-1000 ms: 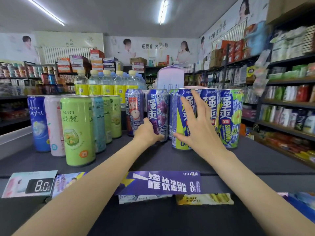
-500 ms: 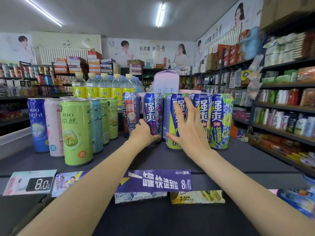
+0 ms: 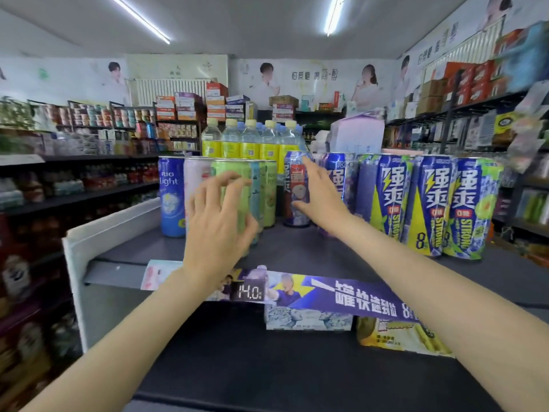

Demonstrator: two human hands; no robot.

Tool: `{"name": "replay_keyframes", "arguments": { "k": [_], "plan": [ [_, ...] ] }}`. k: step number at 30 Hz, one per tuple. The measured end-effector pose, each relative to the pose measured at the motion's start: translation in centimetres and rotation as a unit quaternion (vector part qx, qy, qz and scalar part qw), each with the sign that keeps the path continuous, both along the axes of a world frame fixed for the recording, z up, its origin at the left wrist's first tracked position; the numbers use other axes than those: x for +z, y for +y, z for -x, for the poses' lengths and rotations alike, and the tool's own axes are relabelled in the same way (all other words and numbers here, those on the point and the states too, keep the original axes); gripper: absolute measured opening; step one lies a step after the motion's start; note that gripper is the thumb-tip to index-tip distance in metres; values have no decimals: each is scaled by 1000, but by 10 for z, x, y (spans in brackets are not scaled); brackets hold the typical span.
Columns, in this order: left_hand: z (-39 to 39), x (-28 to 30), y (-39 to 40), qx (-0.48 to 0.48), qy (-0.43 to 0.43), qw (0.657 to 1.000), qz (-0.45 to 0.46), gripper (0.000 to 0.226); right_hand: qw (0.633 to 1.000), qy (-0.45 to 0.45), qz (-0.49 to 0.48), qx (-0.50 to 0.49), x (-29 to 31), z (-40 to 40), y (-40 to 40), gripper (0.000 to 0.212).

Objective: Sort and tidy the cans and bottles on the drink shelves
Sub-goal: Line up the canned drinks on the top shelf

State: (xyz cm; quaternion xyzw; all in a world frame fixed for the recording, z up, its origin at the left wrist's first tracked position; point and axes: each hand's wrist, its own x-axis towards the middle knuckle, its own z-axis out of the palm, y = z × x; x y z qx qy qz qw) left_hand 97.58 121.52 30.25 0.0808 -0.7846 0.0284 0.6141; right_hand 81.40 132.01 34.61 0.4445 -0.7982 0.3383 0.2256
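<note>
Head view: left hand spread before green can, right hand spread touching purple can.

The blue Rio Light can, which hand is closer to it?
Left. The left hand reaches at the green can, two cans from the blue Rio Light can. The right hand is farther right, at the peach can.

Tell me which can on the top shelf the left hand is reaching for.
The front pale green can, directly behind the left hand. The right hand is at the blue can with the red label.
</note>
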Motion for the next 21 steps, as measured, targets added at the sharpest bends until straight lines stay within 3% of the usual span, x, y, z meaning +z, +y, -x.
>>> {"name": "replay_keyframes", "arguments": {
  "k": [2, 4, 7, 9, 12, 17, 21],
  "plan": [
    [0, -3, -7, -31, 30, 993, -111, 60, 998, -47, 11, -26, 1, 9, -23, 99],
    [4, -3, -14, -89, 3, 972, -219, 76, 992, -105, 34, -57, 1, 15, -43, 104],
    [11, -3, -25, -214, -38, 924, -314, 70, 974, -179, 74, -118, 0, 20, -65, 104],
    [11, -2, -25, -250, -40, 907, -335, 59, 966, -188, 91, -153, -1, 21, -72, 100],
    [9, -1, -22, -232, -37, 915, -328, 50, 964, -163, 100, -187, -3, 15, -74, 96],
    [7, 1, -21, -208, -26, 930, -303, 54, 965, -140, 101, -199, -2, -9, -66, 90],
    [10, -3, -24, -225, -27, 923, -311, 59, 973, -133, 92, -164, -1, -35, -49, 87]
  ]
}}
